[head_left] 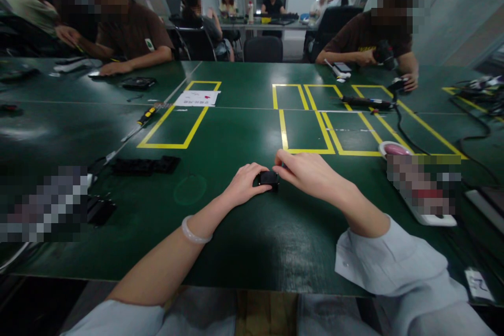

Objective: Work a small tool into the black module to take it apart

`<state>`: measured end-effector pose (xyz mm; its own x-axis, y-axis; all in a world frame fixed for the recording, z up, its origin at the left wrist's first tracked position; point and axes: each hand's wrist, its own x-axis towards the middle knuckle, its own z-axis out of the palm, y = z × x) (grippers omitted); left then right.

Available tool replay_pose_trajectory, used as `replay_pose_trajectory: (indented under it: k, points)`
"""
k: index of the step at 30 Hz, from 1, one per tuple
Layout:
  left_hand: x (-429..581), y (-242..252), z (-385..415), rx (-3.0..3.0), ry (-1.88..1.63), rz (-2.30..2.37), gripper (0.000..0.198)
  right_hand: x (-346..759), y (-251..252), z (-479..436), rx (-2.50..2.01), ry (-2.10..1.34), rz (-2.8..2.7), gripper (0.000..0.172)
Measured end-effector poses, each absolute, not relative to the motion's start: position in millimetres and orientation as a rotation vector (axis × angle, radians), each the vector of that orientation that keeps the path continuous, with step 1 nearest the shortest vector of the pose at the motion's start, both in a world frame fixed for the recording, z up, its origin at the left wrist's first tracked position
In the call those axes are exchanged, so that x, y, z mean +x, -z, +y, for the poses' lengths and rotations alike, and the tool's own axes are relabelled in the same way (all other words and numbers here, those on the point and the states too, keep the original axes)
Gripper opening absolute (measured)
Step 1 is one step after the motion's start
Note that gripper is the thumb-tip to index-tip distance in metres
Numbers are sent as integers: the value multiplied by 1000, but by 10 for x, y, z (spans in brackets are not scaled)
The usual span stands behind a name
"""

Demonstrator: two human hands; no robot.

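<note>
A small black box-shaped part [269, 178] is on the green table in front of me, between my two hands. My left hand [248, 182] grips it from the left, thumb along the near side and fingers at the far side. At its right, my right hand [299, 168] is closed in a pinch beside the part's edge. Whatever sits between those fingertips is too small to make out. A pale bangle [196, 232] circles my left wrist.
Yellow tape rectangles [329, 131] mark the green table [244, 131]. Black strips [145, 165] and a screwdriver [147, 115] lie left. At right are a white-cased object [437, 219], a black rod-shaped tool [366, 102] and cables [405, 128]. Co-workers [132, 31] sit across.
</note>
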<state>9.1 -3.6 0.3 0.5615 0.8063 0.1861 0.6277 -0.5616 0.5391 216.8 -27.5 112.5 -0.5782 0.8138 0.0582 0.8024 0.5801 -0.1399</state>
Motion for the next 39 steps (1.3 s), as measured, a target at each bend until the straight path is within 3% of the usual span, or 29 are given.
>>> replay_pose_trajectory:
  k: [39]
  points:
    - [96, -21, -42, 2377, -569, 1162, 39, 2165, -1128, -281, -1403, -124, -2692, 21]
